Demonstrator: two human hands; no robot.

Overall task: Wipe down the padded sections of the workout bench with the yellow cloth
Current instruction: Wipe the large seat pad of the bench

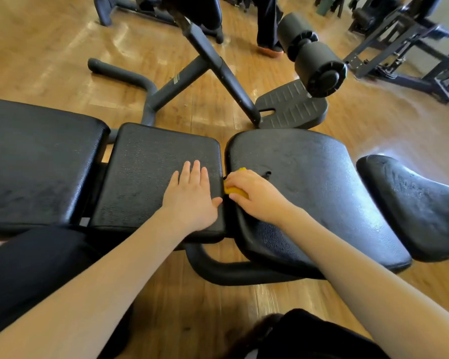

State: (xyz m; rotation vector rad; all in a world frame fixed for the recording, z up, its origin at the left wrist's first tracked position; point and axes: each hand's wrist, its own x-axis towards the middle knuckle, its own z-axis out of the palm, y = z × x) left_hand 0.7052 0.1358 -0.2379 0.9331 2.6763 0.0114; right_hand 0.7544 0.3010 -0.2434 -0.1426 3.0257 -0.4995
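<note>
The black workout bench runs across the view in several padded sections: a long back pad (36, 161) at left, a square middle pad (145, 161), a curved seat pad (309, 182) and a narrow end pad (412, 203) at right. My left hand (192, 198) rests flat with straight fingers on the middle pad's right part. My right hand (254, 195) grips the bunched yellow cloth (235, 190) at the seat pad's left edge, beside the gap between the two pads. Most of the cloth is hidden under the fingers.
Behind the bench stands another machine with a slanted dark frame (218, 66), a ribbed footplate (290, 107) and foam rollers (314, 53). A person's legs (267, 24) stand at the back. More gym frames (412, 47) sit at top right. The floor (49, 53) is wood.
</note>
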